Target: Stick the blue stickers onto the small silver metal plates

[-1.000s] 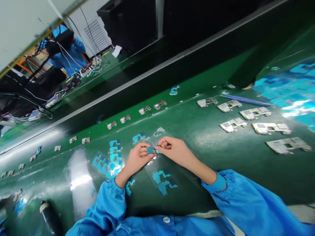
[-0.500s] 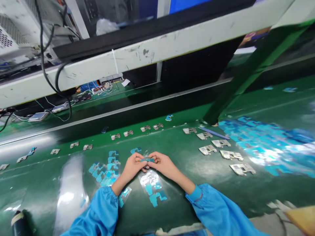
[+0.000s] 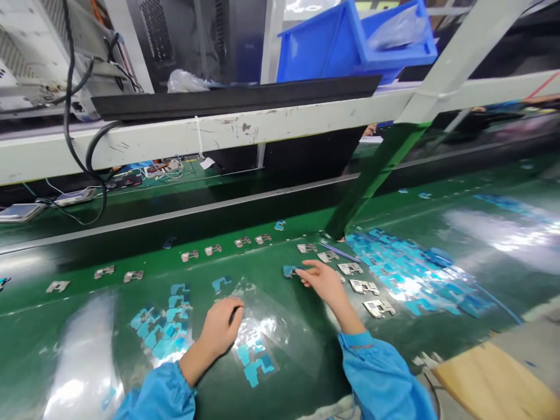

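My right hand (image 3: 322, 283) pinches the edge of a small circuit board with a blue face (image 3: 289, 271), just above the green mat. Close by its fingers stand several silvery circuit boards (image 3: 350, 268) in a slanting row. My left hand (image 3: 220, 324) lies low over the mat, holding nothing, its fingers bent and the thumb apart from them. Beside it are a clear plastic sheet (image 3: 280, 326) and blue cut-out film pieces (image 3: 252, 373). More blue film pieces (image 3: 177, 300) lie left of that wrist, and a single one (image 3: 221, 283) lies beyond its fingertips.
A dense spread of blue pieces (image 3: 394, 262) covers the mat at right, near blue tweezers (image 3: 339, 252). Silvery boards (image 3: 189, 256) line the back ledge. A green post (image 3: 371, 181) and a white shelf beam (image 3: 245, 125) stand ahead; a blue bin (image 3: 324, 46) sits above.
Both hands were together at the small board. They have parted: my right hand has carried the board right toward the silvery row, and my left has let go. The view has tilted up and turned right.
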Tool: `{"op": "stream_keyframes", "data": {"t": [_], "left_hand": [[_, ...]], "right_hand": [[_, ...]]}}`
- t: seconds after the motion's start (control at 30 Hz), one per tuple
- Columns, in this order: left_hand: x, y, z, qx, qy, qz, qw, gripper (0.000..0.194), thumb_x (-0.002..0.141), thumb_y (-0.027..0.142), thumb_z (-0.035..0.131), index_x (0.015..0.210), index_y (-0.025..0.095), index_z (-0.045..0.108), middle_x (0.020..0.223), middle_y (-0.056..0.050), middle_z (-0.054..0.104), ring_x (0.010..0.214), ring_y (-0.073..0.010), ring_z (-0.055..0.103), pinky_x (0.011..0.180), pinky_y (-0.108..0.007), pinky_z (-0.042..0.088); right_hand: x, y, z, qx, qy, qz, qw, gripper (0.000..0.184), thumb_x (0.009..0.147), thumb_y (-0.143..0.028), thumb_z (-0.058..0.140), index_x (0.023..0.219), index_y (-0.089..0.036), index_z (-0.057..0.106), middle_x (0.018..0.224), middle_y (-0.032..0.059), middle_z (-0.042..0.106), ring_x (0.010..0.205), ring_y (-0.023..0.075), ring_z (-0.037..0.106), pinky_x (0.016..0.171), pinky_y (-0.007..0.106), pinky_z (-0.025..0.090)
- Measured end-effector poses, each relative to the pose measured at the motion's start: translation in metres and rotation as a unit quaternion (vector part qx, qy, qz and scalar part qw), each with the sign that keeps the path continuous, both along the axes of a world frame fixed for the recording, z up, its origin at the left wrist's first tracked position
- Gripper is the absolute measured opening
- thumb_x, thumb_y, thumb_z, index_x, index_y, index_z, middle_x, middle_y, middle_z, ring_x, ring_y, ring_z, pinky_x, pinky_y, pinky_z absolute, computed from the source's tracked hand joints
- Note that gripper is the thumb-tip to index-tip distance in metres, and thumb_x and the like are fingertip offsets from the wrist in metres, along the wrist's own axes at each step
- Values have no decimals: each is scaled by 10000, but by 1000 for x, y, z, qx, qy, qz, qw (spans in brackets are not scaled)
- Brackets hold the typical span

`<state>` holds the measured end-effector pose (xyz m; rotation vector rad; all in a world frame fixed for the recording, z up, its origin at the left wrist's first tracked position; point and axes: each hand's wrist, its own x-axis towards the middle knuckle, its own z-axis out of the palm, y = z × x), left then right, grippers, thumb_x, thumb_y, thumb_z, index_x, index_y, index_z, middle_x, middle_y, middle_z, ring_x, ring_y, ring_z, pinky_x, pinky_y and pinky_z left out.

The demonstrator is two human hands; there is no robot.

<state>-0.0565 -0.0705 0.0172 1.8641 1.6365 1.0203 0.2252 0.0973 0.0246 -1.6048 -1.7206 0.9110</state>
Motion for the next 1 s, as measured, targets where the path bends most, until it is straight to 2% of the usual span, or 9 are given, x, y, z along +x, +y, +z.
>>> {"op": "stream_keyframes", "data": {"t": [0.1, 0.2, 0.33, 0.47, 0.67, 0.73, 0.8, 0.9, 1.0], "left_hand": [[5, 1, -4, 25, 177, -30, 983, 348, 951, 365, 513, 1218, 185, 642, 1402, -148, 583, 1364, -337, 482, 1168, -574, 337], [7, 3, -6, 0, 249, -39, 968, 461, 948, 410, 525, 1346, 182, 572, 1521, -153, 459, 1441, -357, 372, 1193, -615, 265], [6, 3, -5, -18, 258, -56, 964, 472, 961, 353, 489, 1403, 191, 521, 1580, -160, 364, 1489, -346, 280, 1204, -618, 221], [7, 0, -5, -27, 247, -33, 968, 493, 906, 285, 534, 1382, 156, 527, 1591, -211, 311, 1500, -355, 246, 1209, -618, 192], [8, 1, -6, -36, 155, -19, 987, 521, 830, 231, 581, 1335, 118, 522, 1524, -224, 407, 1481, -363, 279, 1223, -634, 124], [5, 2, -6, -24, 50, -2, 998, 483, 862, 236, 560, 1330, 127, 506, 1483, -219, 448, 1457, -348, 330, 1216, -624, 185], [1, 3, -4, -20, -109, 27, 993, 429, 921, 280, 523, 1329, 152, 481, 1409, -201, 510, 1354, -313, 477, 1147, -563, 368], [-3, 7, -1, -49, -349, 50, 935, 420, 951, 361, 527, 1322, 181, 444, 1235, -151, 599, 1011, -220, 677, 858, -376, 580], [-1, 11, 0, -98, -454, 67, 883, 412, 888, 396, 644, 1208, 175, 508, 1037, -79, 639, 716, -126, 660, 619, -238, 556]], "right_hand": [[16, 18, 8, 48, -135, -32, 989, 311, 828, -393, 648, 1003, -138, 677, 964, 201, 702, 915, 347, 694, 820, 475, 527], [2, 45, 20, 85, -227, 10, 970, 266, 881, -339, 605, 1007, -126, 702, 1133, 242, 663, 1086, 367, 636, 957, 470, 455], [-56, 86, 24, 90, -291, 98, 947, 278, 900, -366, 628, 1064, -151, 692, 1091, 169, 706, 1107, 312, 628, 982, 376, 432], [-110, 103, 11, 79, -341, 87, 933, 509, 873, -452, 676, 1195, -65, 599, 1141, 271, 662, 1113, 379, 605, 908, 421, 450], [-122, 101, 15, 96, -344, 55, 932, 439, 897, -354, 622, 1197, -37, 572, 1102, 279, 663, 1059, 382, 638, 862, 423, 475], [-119, 87, 22, 110, -326, 53, 937, 537, 888, -379, 620, 1291, -40, 515, 1125, 247, 666, 1071, 352, 642, 878, 406, 486], [-119, 56, 25, 127, -263, 87, 953, 614, 878, -440, 620, 1351, -78, 471, 1110, 180, 684, 1043, 303, 659, 889, 385, 506], [-127, -15, 23, 161, -121, 206, 958, 613, 844, -497, 659, 1327, -148, 516, 1075, 125, 695, 976, 280, 679, 887, 405, 543], [-132, -80, 17, 214, -112, 260, 935, 505, 880, -423, 636, 1307, -164, 556, 1176, 172, 661, 1104, 323, 639, 970, 459, 521]]}}
